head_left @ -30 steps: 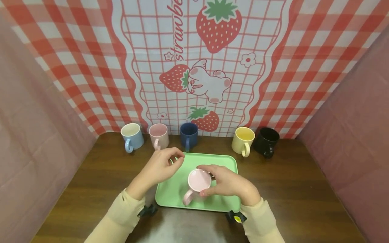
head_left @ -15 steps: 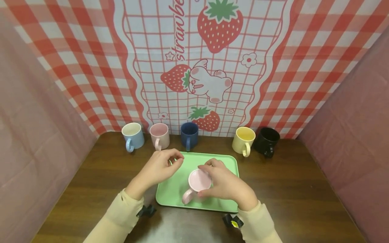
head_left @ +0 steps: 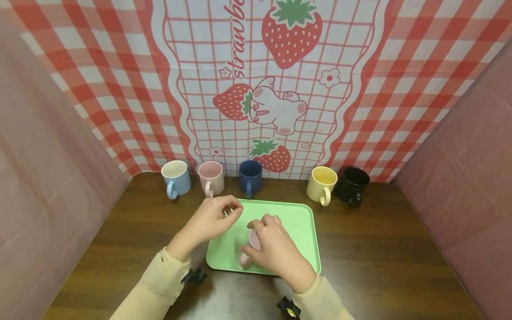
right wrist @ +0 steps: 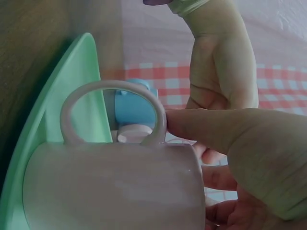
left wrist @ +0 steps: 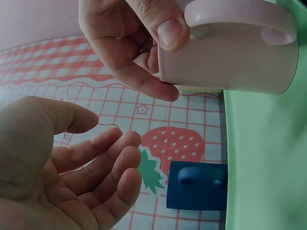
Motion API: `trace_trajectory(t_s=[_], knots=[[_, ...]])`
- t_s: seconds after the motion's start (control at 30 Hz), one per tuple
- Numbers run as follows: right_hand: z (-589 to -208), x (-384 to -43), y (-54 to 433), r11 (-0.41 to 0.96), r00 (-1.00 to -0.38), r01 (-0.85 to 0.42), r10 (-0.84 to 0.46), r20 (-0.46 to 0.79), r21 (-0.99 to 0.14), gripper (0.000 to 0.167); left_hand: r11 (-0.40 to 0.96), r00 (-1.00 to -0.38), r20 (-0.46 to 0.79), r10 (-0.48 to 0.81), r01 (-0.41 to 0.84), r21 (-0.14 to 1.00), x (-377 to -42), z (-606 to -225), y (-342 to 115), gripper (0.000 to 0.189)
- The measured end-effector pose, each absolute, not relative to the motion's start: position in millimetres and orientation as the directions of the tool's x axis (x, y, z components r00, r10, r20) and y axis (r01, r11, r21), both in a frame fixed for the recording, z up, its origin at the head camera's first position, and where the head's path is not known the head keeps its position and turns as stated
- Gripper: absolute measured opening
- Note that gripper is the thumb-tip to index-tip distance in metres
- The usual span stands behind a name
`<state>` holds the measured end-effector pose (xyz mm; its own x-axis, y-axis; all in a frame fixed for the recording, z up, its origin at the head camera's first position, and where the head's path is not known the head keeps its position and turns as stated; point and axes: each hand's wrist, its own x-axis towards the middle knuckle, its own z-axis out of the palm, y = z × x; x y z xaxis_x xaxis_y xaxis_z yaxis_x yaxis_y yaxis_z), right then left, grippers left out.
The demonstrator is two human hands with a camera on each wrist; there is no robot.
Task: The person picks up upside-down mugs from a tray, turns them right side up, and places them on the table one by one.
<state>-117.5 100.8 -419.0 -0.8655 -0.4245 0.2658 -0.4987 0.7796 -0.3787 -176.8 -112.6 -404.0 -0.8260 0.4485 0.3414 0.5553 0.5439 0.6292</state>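
Observation:
A pink mug [head_left: 254, 240] stands upright on the green tray [head_left: 294, 222], its handle toward the near left in the head view. My right hand [head_left: 276, 249] grips the mug from above, covering much of its top. In the left wrist view, the thumb lies at the rim beside the handle and a finger reaches the rim's other side. My left hand [head_left: 212, 218] hovers over the tray's far left corner, apart from the mug. Its fingers are loosely curled with nothing in them, as the left wrist view also shows.
Behind the tray stand a light blue mug [head_left: 178, 181], another pink mug [head_left: 213, 181], a dark blue mug [head_left: 250, 178], a yellow mug [head_left: 321, 186] and a black mug [head_left: 352, 184]. A strawberry-print cloth [head_left: 280, 106] hangs behind the wooden table [head_left: 380, 249].
My right hand has moved left over the mug, from its right side to across its top, with the thumb now near the handle. The mug and left hand have barely moved.

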Motion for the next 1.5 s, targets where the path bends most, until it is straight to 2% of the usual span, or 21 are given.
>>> trace_trajectory(t_s=[0.27, 0.63, 0.87, 1.17, 1.33, 1.5], knots=[[-417, -116, 104, 0.749, -0.848, -0.530, -0.467, 0.251, -0.397, 0.036, 0.540, -0.826, 0.337, 0.451, 0.553, 0.634, -177, -405, -112, 0.010], [-408, -115, 114, 0.728, -0.851, -0.514, -0.499, 0.163, -0.454, 0.042, 0.540, -0.829, 0.307, 0.467, 0.543, 0.643, -178, -406, -113, 0.011], [-404, -113, 121, 0.725, -0.843, -0.519, -0.523, 0.127, -0.454, 0.041, 0.515, -0.790, 0.259, 0.555, 0.571, 0.639, -179, -410, -113, 0.016], [-411, -104, 137, 0.689, -0.796, -0.602, -0.559, 0.233, -0.404, 0.047, 0.513, -0.781, 0.248, 0.573, 0.578, 0.635, -179, -413, -110, 0.014], [-413, -97, 147, 0.718, -0.816, -0.578, -0.508, 0.277, -0.387, 0.045, 0.510, -0.772, 0.242, 0.587, 0.585, 0.630, -179, -415, -108, 0.015], [-411, -88, 156, 0.759, -0.841, -0.541, -0.477, 0.256, -0.364, 0.045, 0.538, -0.774, 0.247, 0.584, 0.596, 0.595, -181, -420, -109, 0.015]])
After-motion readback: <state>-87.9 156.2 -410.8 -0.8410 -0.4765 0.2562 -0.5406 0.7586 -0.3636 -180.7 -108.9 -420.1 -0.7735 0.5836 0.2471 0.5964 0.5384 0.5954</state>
